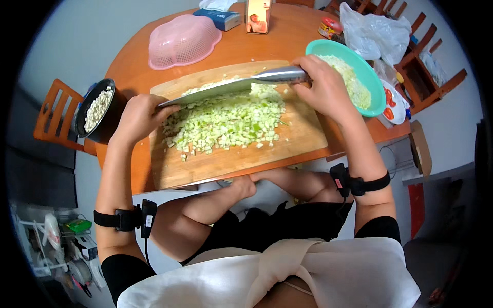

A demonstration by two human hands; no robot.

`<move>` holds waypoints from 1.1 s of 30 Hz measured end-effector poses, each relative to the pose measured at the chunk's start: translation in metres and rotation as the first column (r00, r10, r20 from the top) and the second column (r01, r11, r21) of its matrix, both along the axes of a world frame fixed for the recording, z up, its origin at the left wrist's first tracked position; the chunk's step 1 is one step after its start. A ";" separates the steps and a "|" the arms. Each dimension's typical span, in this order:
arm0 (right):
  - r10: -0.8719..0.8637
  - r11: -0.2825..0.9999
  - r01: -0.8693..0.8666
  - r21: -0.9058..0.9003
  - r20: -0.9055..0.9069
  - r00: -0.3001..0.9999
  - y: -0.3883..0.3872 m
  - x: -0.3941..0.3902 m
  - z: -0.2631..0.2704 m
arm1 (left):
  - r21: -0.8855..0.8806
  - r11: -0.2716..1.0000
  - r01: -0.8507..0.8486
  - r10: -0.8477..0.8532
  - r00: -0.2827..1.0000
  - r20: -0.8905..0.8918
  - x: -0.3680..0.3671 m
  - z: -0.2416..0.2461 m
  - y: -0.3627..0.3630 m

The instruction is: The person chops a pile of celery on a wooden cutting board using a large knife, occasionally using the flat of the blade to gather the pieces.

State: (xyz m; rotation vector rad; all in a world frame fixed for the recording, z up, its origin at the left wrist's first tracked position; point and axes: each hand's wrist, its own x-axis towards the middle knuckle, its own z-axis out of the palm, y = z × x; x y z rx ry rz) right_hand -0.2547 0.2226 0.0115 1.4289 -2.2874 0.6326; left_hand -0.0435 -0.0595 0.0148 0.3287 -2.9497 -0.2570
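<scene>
My right hand (321,86) is closed around the metal handle of a kitchen cleaver (215,92). The fingers of my left hand (142,115) pinch the far end of its blade, at the left. The blade lies lengthwise across the pile of diced pale green vegetable (227,123), with pieces on both sides of it. Under the pile is a wooden cutting board (238,165). At the right, just beyond my right hand, a turquoise plastic bowl (375,84) holds finely chopped pale green pieces. A dark pot (115,106) with small white cubes stands beside my left hand.
On the round wooden table (131,69) are an upturned pink plastic basket (185,40), a tissue pack (221,19) and an upright phone (258,17). Farther right are a red-lidded jar (330,27), plastic bags (375,32) and a white plate (396,102) with cut red pieces.
</scene>
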 end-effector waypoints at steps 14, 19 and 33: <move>0.007 0.998 0.030 -0.062 0.521 0.853 0.121 0.060 0.028 | -0.181 0.917 0.357 -0.375 0.924 -0.078 -0.092 0.040 0.039; -0.135 0.981 0.179 -0.070 0.411 0.902 0.138 0.062 0.010 | -0.261 0.869 0.421 -0.457 0.885 -0.094 -0.156 0.034 0.057; -0.177 0.971 0.227 -0.077 0.406 0.897 0.111 0.071 -0.029 | -0.119 0.895 0.430 -0.421 0.902 0.089 -0.206 -0.008 0.050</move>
